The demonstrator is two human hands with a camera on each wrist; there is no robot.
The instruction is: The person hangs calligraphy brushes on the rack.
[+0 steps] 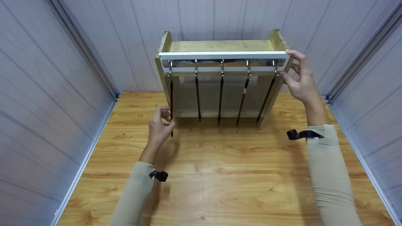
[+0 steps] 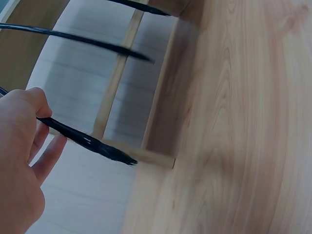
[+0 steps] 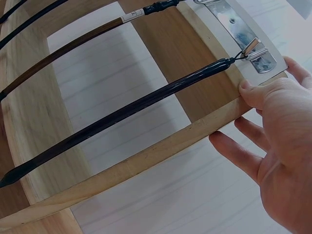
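Several dark calligraphy brushes hang tip down by loops from a white hook rail (image 1: 209,56) across the front of a wooden shelf (image 1: 220,46). My left hand (image 1: 159,127) pinches the leftmost brush (image 2: 92,144) low on its length, above its black tip. At the shelf's upper right corner, my right hand (image 1: 301,78) grips the edge of the side panel (image 3: 161,155). Its thumb (image 3: 251,92) lies at the rail's end, and other fingers reach around the outer side. Close to that hand hangs the rightmost brush (image 3: 126,109). Another brush (image 3: 73,45) has a brown handle and a white label.
The shelf stands on a wood-grain floor (image 1: 204,175) against a pale panelled back wall (image 1: 194,18). Similar walls rise at the left (image 1: 37,94) and right (image 1: 370,81). Black straps with small dark blocks sit on both sleeves.
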